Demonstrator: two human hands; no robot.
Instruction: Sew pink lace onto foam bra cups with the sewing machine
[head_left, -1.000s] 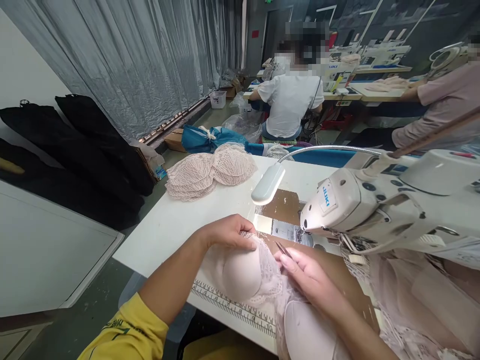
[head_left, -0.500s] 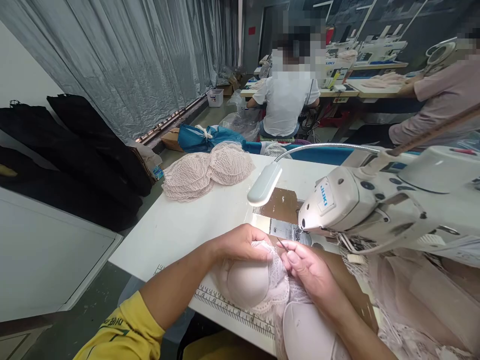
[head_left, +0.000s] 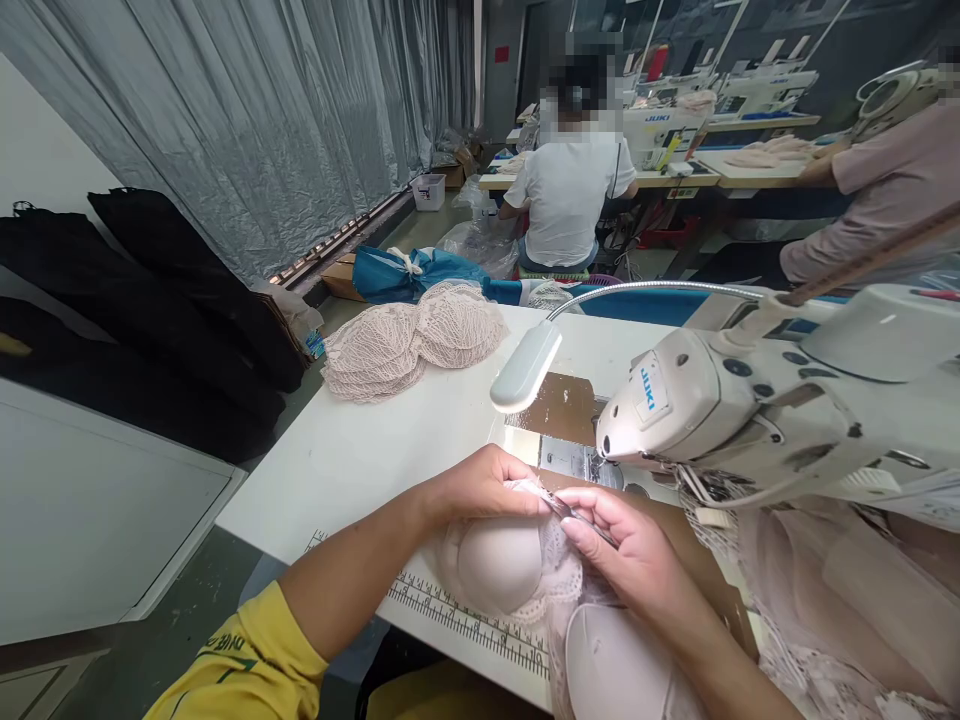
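Lace bra cup (head_left: 499, 565) beneath left fingers (head_left: 525, 496), tweezers (head_left: 564, 508) in right fingers (head_left: 594, 536).

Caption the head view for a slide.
Left hand steadies a lace bra; right hand holds a thin metal tool to its edge beside a sewing machine.

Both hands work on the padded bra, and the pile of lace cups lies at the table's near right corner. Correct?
No: the head view shows the pile of lace cups at the table's far left corner. The left hand and the right hand, pinching a thin metal tool, are on the padded bra.
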